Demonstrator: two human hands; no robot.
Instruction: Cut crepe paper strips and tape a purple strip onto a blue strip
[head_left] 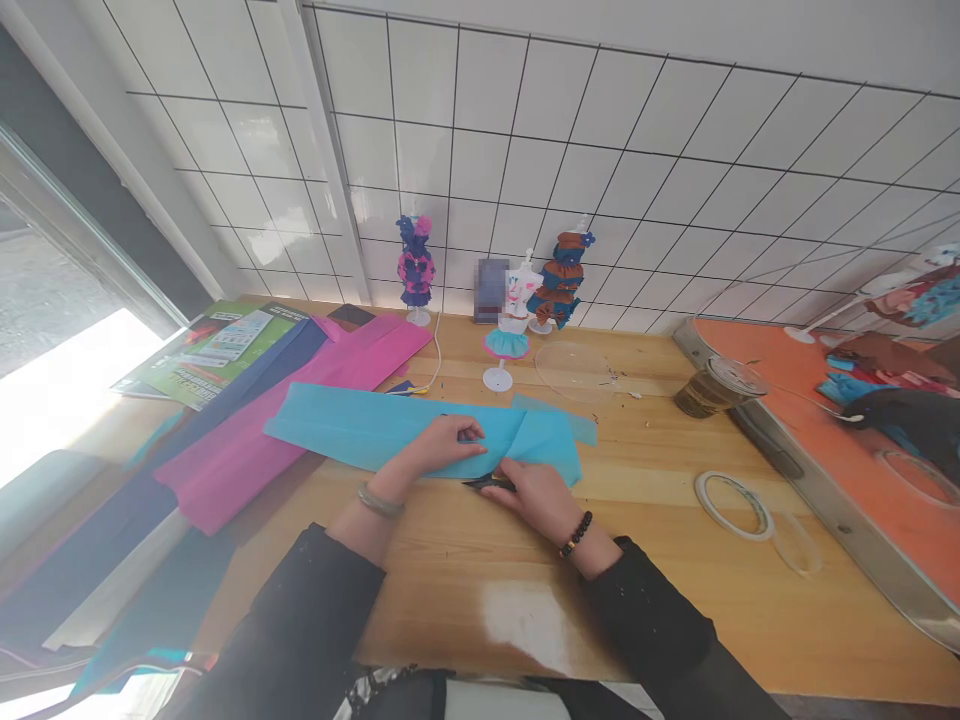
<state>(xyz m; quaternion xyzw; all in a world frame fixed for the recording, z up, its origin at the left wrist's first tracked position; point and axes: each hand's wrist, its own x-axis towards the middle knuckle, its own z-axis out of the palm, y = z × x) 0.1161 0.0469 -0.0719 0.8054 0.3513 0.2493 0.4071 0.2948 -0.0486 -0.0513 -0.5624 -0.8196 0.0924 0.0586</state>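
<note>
A long strip of light blue fabric lies across the wooden table with a fold near its right end. My left hand rests over the middle of this strip, fingers half curled and the thumb a little apart from them; nothing shows between them. My right hand is closed on small black thread snips, their points facing left at the strip's near edge. The thumb and fingers hide most of the snips. Right of the fold, a smaller blue piece shows under the strip.
Pink fabric and dark blue fabric lie left. Small dressed mannequins stand at the back, near a clear round disc. Rightward are a lidded cup, a tape roll and an orange surface with a raised edge.
</note>
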